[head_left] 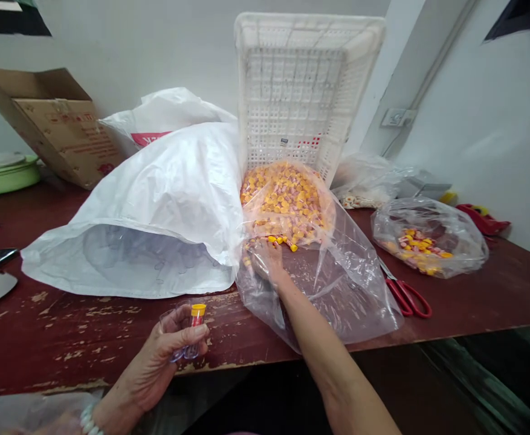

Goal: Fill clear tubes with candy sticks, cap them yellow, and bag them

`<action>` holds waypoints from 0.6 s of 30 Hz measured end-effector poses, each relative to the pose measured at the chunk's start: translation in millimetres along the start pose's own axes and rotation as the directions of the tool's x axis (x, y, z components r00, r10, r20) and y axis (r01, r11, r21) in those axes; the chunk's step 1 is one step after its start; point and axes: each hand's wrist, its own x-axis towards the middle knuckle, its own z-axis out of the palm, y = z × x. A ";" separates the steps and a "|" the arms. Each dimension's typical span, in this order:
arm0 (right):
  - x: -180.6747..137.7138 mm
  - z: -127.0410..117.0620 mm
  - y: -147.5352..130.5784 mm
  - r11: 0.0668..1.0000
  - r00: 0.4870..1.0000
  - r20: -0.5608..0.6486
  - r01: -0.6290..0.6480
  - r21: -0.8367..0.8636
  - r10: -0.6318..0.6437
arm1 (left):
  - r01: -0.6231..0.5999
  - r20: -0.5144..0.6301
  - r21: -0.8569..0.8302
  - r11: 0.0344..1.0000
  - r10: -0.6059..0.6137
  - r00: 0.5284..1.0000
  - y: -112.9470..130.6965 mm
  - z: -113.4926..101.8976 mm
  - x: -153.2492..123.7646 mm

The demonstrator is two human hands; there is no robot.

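Observation:
My left hand (169,344) is closed in front of the table edge. Its thumb and fingers hold a small clear tube (193,335) with a yellow cap and a red-and-white insert, along with other clear plastic pieces. My right hand (267,257) reaches into the mouth of a large clear plastic bag (350,296) and touches the near edge of a heap of small yellow-and-pink pieces (287,196). Its fingers are partly hidden by the film and the pieces. Left of it lies a white woven sack (169,181), its mouth gaping toward me.
A white plastic crate (310,84) stands tilted behind the heap. Red-handled scissors (407,293) and a smaller bag of similar pieces (432,241) lie to the right. A cardboard box (65,133) and a green basin (8,178) stand at the back left of the worn red table (87,338).

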 end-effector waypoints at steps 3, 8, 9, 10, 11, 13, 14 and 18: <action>-21.4 -9.8 37.9 0.989 0.991 -0.037 -0.129 -0.069 0.126 | -0.006 0.019 0.006 1.000 0.006 1.000 -1.1 4.0 0.0; -53.6 -25.2 85.7 0.970 0.970 -0.071 -0.236 -0.062 0.232 | -0.017 0.073 0.004 1.000 0.017 0.997 -5.8 15.4 1.1; -56.2 -26.7 89.8 0.969 0.968 -0.076 -0.244 -0.039 0.240 | -0.025 0.088 0.010 1.000 0.024 0.996 -6.9 17.6 1.0; -57.4 -27.6 92.4 0.968 0.965 -0.084 -0.251 -0.008 0.249 | -0.037 0.101 0.018 0.999 0.035 0.994 -7.8 19.6 0.7; -57.6 -28.0 93.8 0.965 0.961 -0.093 -0.259 0.031 0.261 | -0.048 0.111 0.027 0.998 0.045 0.993 -8.7 21.6 0.4; -56.1 -28.5 94.5 0.953 0.949 -0.117 -0.280 0.120 0.293 | -0.065 0.118 0.035 0.997 0.060 0.991 -10.3 25.5 -0.2; -55.2 -28.9 94.4 0.943 0.941 -0.132 -0.289 0.166 0.312 | -0.072 0.117 0.038 0.997 0.067 0.991 -11.4 27.6 -0.2; -54.9 -36.4 90.3 0.894 0.908 -0.197 -0.289 0.342 0.369 | -0.110 0.128 0.076 0.991 0.100 0.987 -19.2 36.7 2.1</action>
